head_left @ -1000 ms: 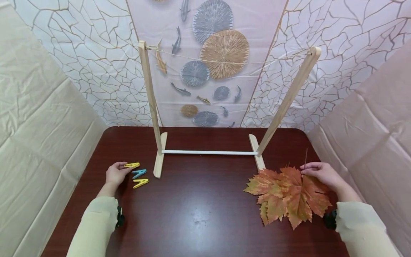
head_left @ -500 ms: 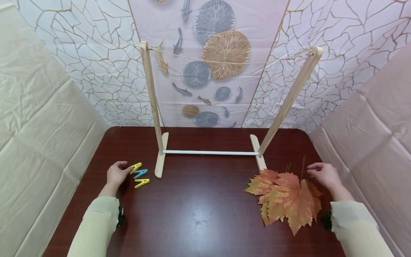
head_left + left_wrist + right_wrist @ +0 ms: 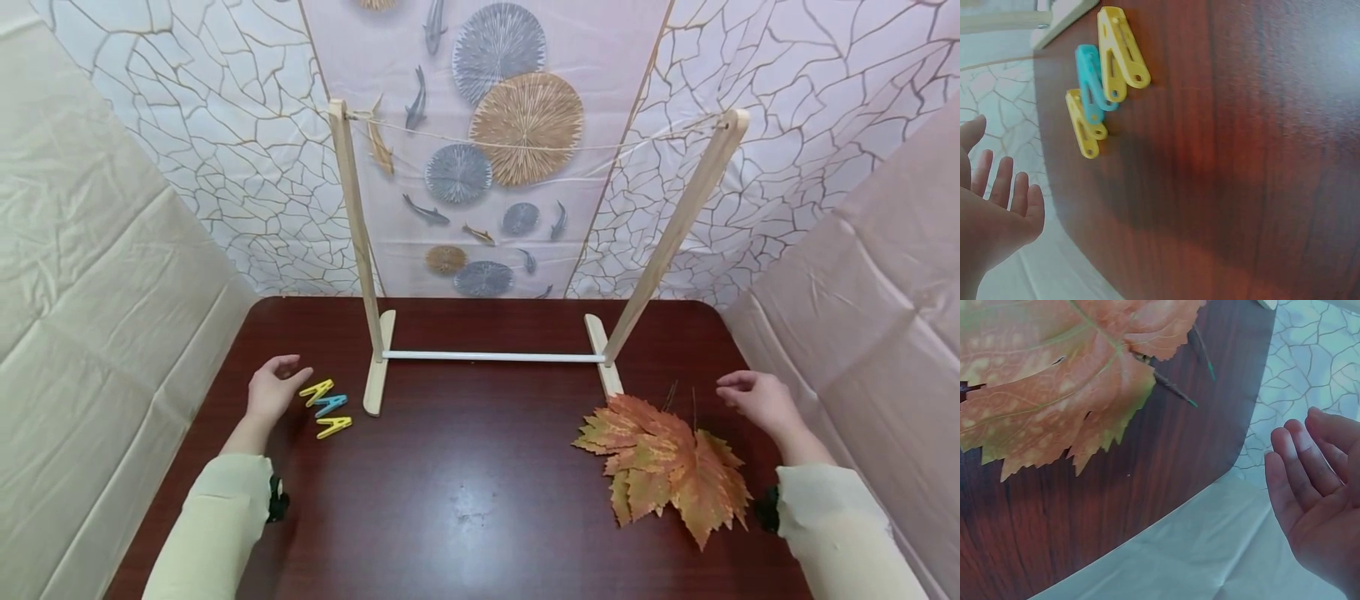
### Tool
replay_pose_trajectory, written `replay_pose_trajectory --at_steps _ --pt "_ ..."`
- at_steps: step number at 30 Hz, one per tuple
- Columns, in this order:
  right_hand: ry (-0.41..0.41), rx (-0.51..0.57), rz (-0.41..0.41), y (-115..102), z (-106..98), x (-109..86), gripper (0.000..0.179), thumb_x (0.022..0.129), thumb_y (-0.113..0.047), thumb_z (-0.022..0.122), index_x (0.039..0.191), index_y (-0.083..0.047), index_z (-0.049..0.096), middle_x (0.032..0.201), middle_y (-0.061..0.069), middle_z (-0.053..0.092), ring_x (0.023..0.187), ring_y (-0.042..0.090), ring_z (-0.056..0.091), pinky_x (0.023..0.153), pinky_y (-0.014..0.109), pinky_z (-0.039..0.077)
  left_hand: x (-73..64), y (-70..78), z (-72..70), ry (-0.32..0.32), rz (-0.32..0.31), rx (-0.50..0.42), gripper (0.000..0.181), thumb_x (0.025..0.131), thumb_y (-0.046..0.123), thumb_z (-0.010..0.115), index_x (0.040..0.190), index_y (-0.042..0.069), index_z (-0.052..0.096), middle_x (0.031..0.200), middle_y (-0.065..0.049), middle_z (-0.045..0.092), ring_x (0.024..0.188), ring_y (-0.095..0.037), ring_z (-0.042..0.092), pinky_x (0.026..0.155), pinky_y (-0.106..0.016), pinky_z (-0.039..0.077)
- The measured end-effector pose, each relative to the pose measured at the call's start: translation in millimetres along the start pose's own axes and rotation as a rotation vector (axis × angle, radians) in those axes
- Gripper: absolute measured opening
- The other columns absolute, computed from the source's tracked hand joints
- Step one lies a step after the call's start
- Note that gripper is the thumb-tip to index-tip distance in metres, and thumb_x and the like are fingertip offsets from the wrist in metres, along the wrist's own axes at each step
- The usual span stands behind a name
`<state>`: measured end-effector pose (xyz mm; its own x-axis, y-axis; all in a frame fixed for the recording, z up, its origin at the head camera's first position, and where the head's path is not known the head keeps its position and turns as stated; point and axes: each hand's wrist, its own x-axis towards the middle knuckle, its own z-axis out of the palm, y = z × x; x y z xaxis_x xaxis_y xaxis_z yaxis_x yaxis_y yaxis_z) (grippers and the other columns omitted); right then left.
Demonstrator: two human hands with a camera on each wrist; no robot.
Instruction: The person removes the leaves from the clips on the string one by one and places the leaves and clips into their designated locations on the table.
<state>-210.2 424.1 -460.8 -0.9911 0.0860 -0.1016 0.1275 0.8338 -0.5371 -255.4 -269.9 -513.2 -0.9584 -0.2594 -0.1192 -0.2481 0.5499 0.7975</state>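
Observation:
My left hand (image 3: 272, 393) hovers just left of three clothespins, fingers loosely bent and nothing in them. Of these, one yellow clothespin (image 3: 318, 392) is nearest the hand, a blue clothespin (image 3: 331, 406) lies against it, and a second yellow clothespin (image 3: 334, 427) lies closest to the front. In the left wrist view the blue clothespin (image 3: 1090, 84) sits between the two yellow ones. On the other side, my right hand (image 3: 761, 406) is held beside a pile of orange-red artificial maple leaves (image 3: 660, 458), apart from their stems. Its fingers are relaxed and hold nothing, as the right wrist view also shows.
A wooden frame stands at the back of the dark red table (image 3: 450, 467), with a left post (image 3: 356, 225), a right post (image 3: 675, 237) and a white bottom rod (image 3: 491, 357). A thin string (image 3: 525, 147) spans the post tops. Fabric walls (image 3: 105, 333) surround the table.
My left hand has let go of the nearest yellow clothespin, now turned beside the blue one, and drawn back. My right hand has released a leaf, which now lies on the pile.

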Motion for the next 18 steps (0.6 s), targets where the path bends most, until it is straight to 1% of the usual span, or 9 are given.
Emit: replay_pose_trajectory --at_steps 4,8,13,16,18 --pt "0.008 0.019 -0.005 -7 -3 2.6 0.033 0.093 -0.017 0.057 0.108 0.012 0.059 0.085 0.024 0.066 0.063 0.007 0.057 0.055 0.025 0.050 0.0 9.3 -2.2 -0.017 0.036 -0.022 0.053 0.091 0.028 0.060 0.131 -0.003 0.047 0.134 -0.026 0.048 0.124 -0.038 0.045 0.101 -0.048 0.041" --pt "0.029 0.065 -0.007 -16 -6 6.0 0.035 0.094 -0.019 0.056 0.111 0.012 0.059 0.083 0.019 0.069 0.061 0.001 0.057 0.056 0.022 0.051 -0.2 18.4 -3.7 -0.037 0.070 -0.048 0.053 0.091 0.029 0.061 0.132 -0.002 0.046 0.135 -0.025 0.047 0.126 -0.038 0.044 0.103 -0.048 0.040" --pt "0.056 0.144 -0.017 -29 -12 6.9 0.038 0.095 -0.021 0.053 0.113 0.012 0.058 0.077 0.003 0.069 0.060 -0.004 0.057 0.057 0.020 0.052 0.0 30.9 -5.3 -0.060 0.116 -0.063 0.055 0.091 0.030 0.061 0.133 -0.002 0.045 0.137 -0.024 0.046 0.127 -0.038 0.044 0.103 -0.049 0.039" --pt "0.070 0.185 -0.020 -39 -16 6.9 0.037 0.095 -0.021 0.052 0.114 0.012 0.057 0.074 -0.010 0.065 0.061 -0.006 0.057 0.058 0.020 0.052 -0.3 40.1 -6.0 -0.065 0.148 -0.073 0.055 0.090 0.030 0.062 0.132 -0.002 0.046 0.136 -0.024 0.047 0.127 -0.038 0.044 0.104 -0.049 0.039" --pt "0.078 0.210 -0.024 -47 -18 7.1 0.037 0.096 -0.020 0.051 0.114 0.011 0.057 0.072 -0.016 0.063 0.061 -0.007 0.057 0.058 0.019 0.053 -1.1 46.8 -6.3 -0.071 0.173 -0.074 0.054 0.090 0.030 0.062 0.131 -0.002 0.047 0.135 -0.024 0.049 0.126 -0.038 0.045 0.104 -0.048 0.039"
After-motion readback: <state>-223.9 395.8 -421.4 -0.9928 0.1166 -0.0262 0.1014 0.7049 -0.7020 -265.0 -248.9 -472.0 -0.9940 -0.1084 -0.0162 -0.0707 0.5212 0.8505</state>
